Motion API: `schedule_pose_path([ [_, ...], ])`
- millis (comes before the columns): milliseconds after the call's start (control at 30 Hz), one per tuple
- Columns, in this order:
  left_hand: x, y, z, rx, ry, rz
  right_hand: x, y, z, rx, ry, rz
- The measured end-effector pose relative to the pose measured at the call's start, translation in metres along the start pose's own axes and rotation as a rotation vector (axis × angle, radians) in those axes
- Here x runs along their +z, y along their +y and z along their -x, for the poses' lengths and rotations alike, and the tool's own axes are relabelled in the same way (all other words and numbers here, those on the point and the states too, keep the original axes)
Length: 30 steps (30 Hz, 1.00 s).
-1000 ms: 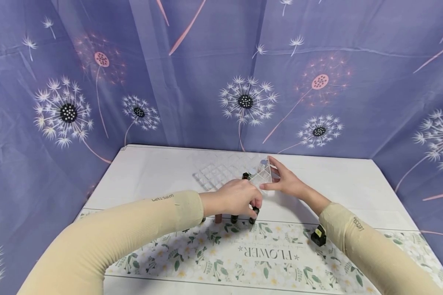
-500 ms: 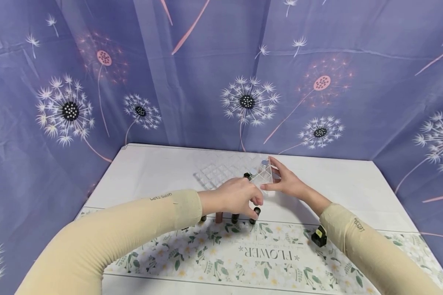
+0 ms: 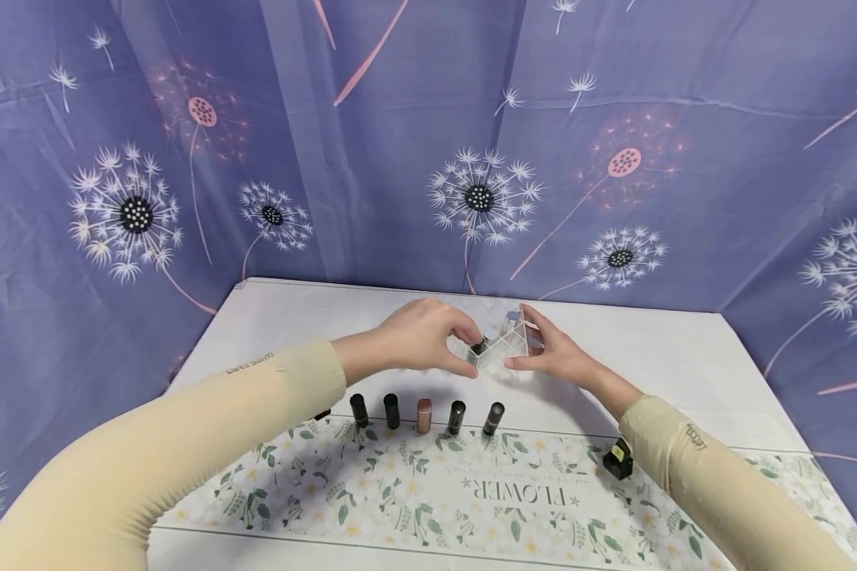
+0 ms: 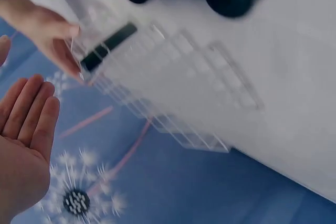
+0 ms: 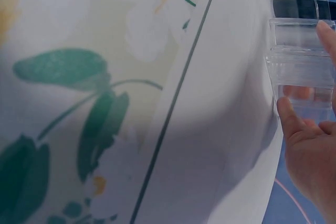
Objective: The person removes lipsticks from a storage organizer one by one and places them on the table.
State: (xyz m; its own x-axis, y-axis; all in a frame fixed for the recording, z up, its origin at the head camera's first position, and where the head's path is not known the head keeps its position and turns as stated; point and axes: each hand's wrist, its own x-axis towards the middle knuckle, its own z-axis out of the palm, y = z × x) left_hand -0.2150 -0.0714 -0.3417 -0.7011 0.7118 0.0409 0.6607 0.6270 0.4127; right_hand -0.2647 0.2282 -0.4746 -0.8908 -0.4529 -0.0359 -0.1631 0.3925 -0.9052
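Observation:
A clear lattice-sided lipstick organizer (image 3: 514,342) stands on the white table. My right hand (image 3: 553,349) grips its right end, thumb in front and fingers behind. Two silver-topped tubes (image 3: 512,316) and a dark lipstick (image 4: 108,47) stand in slots near that end. My left hand (image 3: 424,333) is over the organizer's middle, thumb and fingers parted around the dark lipstick's slot in the head view. In the left wrist view its fingers (image 4: 44,121) are straight, with nothing in the palm. The left hand hides much of the organizer's left part.
In front, a row of upright lipsticks lines the floral strip's edge: several black ones (image 3: 496,418) and a pinkish one (image 3: 424,415). A small black object with a yellow patch (image 3: 617,459) lies near my right sleeve. A purple dandelion curtain (image 3: 371,159) hangs behind the table.
My left hand has moved from beside the rightmost black lipstick back and left to the organizer, uncovering the row. That lipstick still stands there. My right hand stays on the organizer's end.

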Motion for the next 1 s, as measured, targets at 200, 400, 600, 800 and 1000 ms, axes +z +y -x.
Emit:
schedule_pose_path([
  [200,-0.017,-0.018,0.011,-0.024,0.058,0.004,-0.001,0.003,0.000,-0.006,0.005,-0.009],
  [400,-0.024,-0.041,0.022,-0.105,0.096,0.020,-0.001,0.004,0.001,-0.001,0.011,-0.001],
  [600,-0.028,-0.063,0.031,-0.158,0.158,0.044,0.001,0.002,0.001,-0.011,0.010,-0.005],
  [800,-0.029,-0.080,0.037,-0.203,0.207,0.051,0.002,0.002,0.001,-0.007,0.011,0.001],
  [1000,-0.025,-0.096,0.042,-0.242,0.219,0.074,0.000,0.001,0.001,0.007,0.009,0.017],
])
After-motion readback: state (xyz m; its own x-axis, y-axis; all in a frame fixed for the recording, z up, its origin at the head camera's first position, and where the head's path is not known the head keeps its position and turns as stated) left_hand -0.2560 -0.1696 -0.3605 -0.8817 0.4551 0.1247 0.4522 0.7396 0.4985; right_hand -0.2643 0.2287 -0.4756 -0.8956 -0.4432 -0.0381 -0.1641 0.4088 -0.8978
